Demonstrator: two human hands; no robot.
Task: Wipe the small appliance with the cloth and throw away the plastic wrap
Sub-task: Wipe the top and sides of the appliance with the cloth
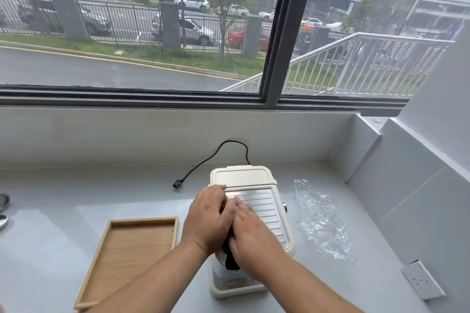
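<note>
The small appliance [256, 180] is a cream-white machine with a ribbed metal top, standing on the grey counter in the middle. Both my hands rest on its top, side by side and overlapping. A dark cloth [230, 260] shows between them and below my palms, hanging over the appliance's front. My left hand [208, 218] grips the cloth near the top's left edge. My right hand [251, 231] lies flat, pressing the cloth onto the ribbed plate. The clear, crumpled plastic wrap [320, 221] lies on the counter right of the appliance, untouched.
A shallow wooden tray [132, 249] sits left of the appliance. The black power cord runs behind the machine to an unplugged plug [178, 184]. A white wall socket [422, 282] is on the right wall. Rounded objects [3, 207] poke in at the left edge. A window ledge runs behind.
</note>
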